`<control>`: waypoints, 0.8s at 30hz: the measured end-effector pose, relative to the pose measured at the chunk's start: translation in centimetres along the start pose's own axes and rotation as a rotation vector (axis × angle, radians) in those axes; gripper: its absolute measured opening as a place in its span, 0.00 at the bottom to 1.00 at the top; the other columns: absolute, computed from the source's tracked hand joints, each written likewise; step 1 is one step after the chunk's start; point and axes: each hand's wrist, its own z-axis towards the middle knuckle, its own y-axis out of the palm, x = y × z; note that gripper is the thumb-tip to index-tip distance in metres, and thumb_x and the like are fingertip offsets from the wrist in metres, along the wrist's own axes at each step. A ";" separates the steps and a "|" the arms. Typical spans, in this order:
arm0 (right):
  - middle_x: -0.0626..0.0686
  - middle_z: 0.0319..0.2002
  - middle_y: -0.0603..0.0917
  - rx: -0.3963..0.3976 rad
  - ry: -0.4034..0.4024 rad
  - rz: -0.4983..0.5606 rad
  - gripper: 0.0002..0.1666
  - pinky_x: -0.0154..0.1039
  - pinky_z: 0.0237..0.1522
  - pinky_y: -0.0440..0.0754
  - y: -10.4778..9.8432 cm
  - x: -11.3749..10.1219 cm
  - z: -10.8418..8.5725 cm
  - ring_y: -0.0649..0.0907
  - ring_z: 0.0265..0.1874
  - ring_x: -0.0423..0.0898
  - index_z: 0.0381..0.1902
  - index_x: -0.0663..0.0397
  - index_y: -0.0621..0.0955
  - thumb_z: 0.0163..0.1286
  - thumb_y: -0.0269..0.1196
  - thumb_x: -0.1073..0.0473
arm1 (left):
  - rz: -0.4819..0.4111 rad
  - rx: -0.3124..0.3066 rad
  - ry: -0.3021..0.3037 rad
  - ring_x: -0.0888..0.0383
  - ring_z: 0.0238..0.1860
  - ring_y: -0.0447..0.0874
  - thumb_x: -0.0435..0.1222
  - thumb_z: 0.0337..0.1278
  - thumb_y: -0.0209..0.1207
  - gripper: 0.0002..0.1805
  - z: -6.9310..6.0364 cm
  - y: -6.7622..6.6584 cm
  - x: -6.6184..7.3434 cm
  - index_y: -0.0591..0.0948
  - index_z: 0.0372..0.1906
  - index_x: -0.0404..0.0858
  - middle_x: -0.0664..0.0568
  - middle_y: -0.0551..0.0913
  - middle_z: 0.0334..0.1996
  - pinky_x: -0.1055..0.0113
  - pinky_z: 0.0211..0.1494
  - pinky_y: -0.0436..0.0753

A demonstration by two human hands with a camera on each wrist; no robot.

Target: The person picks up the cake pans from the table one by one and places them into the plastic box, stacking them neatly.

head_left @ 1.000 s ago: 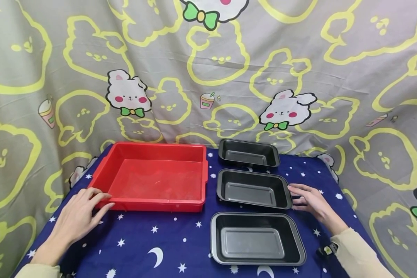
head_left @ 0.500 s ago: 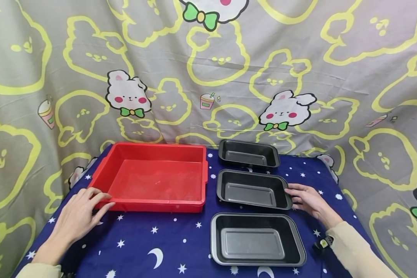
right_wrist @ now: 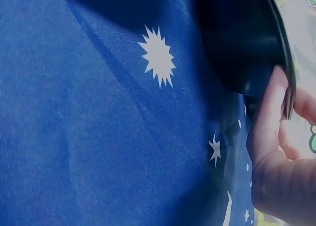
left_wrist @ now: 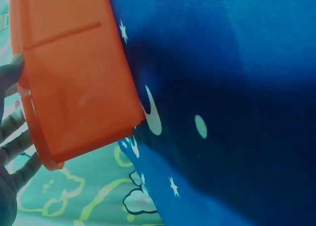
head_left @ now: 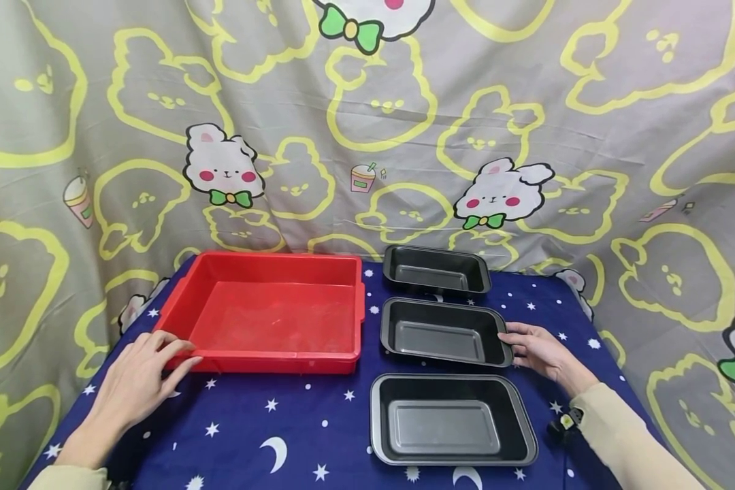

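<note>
Pinching the right-side middle pan, likely light and stiff, by its right rim, the best hold, your right hand mirrors your left hand, pinching the red tray near-left.

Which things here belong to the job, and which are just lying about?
Seemingly in the job:
red tray, gripped by the left hand
middle dark pan, gripped by the right hand

Seemingly just lying about:
far dark pan, untouched
near dark pan, untouched
</note>
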 end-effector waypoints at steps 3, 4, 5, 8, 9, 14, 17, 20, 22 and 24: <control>0.38 0.41 0.88 -0.014 -0.003 0.017 0.44 0.37 0.45 0.87 -0.1 0.1 0.2 0.89 0.40 0.36 0.80 0.71 0.45 0.81 0.57 0.60 | 0.007 -0.010 -0.001 0.48 0.35 0.76 0.46 0.52 0.72 0.11 0.1 -0.1 0.0 0.87 0.37 0.46 0.49 0.83 0.35 0.54 0.35 0.72; 0.38 0.41 0.88 -0.009 -0.002 0.026 0.44 0.38 0.46 0.87 -0.1 0.1 0.2 0.89 0.40 0.36 0.80 0.71 0.45 0.81 0.57 0.60 | 0.006 -0.011 -0.001 0.48 0.35 0.76 0.47 0.53 0.72 0.11 0.1 -0.1 0.0 0.87 0.37 0.46 0.49 0.83 0.35 0.54 0.35 0.72; 0.38 0.42 0.87 -0.014 -0.007 0.022 0.45 0.38 0.46 0.87 -0.2 0.1 0.2 0.89 0.40 0.35 0.80 0.72 0.44 0.81 0.57 0.60 | 0.005 -0.012 0.000 0.48 0.35 0.76 0.48 0.54 0.72 0.12 0.2 -0.1 0.0 0.87 0.37 0.46 0.49 0.83 0.35 0.54 0.35 0.72; 0.37 0.42 0.87 0.003 -0.014 0.022 0.45 0.38 0.46 0.87 -0.2 0.1 0.0 0.89 0.40 0.35 0.80 0.73 0.44 0.81 0.57 0.61 | 0.003 -0.014 0.001 0.48 0.35 0.76 0.54 0.63 0.68 0.15 0.1 0.0 0.0 0.87 0.37 0.46 0.50 0.83 0.36 0.54 0.35 0.72; 0.37 0.42 0.86 0.005 -0.019 0.012 0.45 0.37 0.45 0.87 -0.2 0.1 -0.1 0.88 0.40 0.34 0.80 0.73 0.44 0.82 0.57 0.61 | 0.003 -0.013 0.002 0.49 0.35 0.76 0.57 0.67 0.64 0.18 0.1 0.0 0.0 0.87 0.37 0.46 0.50 0.83 0.35 0.54 0.35 0.72; 0.38 0.41 0.85 0.025 -0.034 -0.002 0.41 0.37 0.42 0.87 0.1 0.0 -0.2 0.88 0.37 0.34 0.78 0.73 0.49 0.81 0.57 0.62 | 0.005 -0.006 0.003 0.50 0.34 0.75 0.69 0.74 0.44 0.35 -0.1 0.0 0.1 0.88 0.36 0.47 0.51 0.83 0.34 0.54 0.35 0.72; 0.38 0.40 0.86 0.039 -0.046 0.007 0.35 0.36 0.41 0.87 0.3 -0.2 -0.3 0.88 0.35 0.35 0.75 0.70 0.55 0.81 0.57 0.62 | 0.005 -0.006 0.005 0.50 0.34 0.75 0.61 0.69 0.61 0.22 0.0 -0.1 0.0 0.88 0.37 0.47 0.51 0.83 0.35 0.54 0.35 0.72; 0.37 0.38 0.87 0.048 -0.061 0.020 0.29 0.34 0.40 0.86 0.5 -0.5 -0.3 0.88 0.35 0.34 0.71 0.66 0.60 0.80 0.58 0.63 | 0.010 -0.008 0.005 0.50 0.34 0.75 0.47 0.51 0.73 0.12 0.0 -0.1 0.0 0.88 0.37 0.47 0.51 0.83 0.35 0.55 0.35 0.71; 0.37 0.37 0.87 0.053 -0.070 0.031 0.25 0.34 0.39 0.86 0.6 -0.6 -0.3 0.88 0.34 0.33 0.68 0.63 0.63 0.80 0.58 0.63 | 0.014 -0.009 0.004 0.50 0.34 0.75 0.43 0.43 0.75 0.13 0.1 -0.1 0.0 0.88 0.37 0.47 0.51 0.83 0.35 0.55 0.35 0.71; 0.37 0.37 0.88 0.052 -0.079 0.044 0.21 0.34 0.39 0.87 0.6 -0.8 -0.3 0.88 0.34 0.33 0.65 0.60 0.65 0.80 0.58 0.64 | 0.014 -0.008 0.004 0.49 0.33 0.75 0.42 0.40 0.76 0.14 0.2 -0.2 0.0 0.88 0.37 0.47 0.51 0.83 0.35 0.55 0.34 0.71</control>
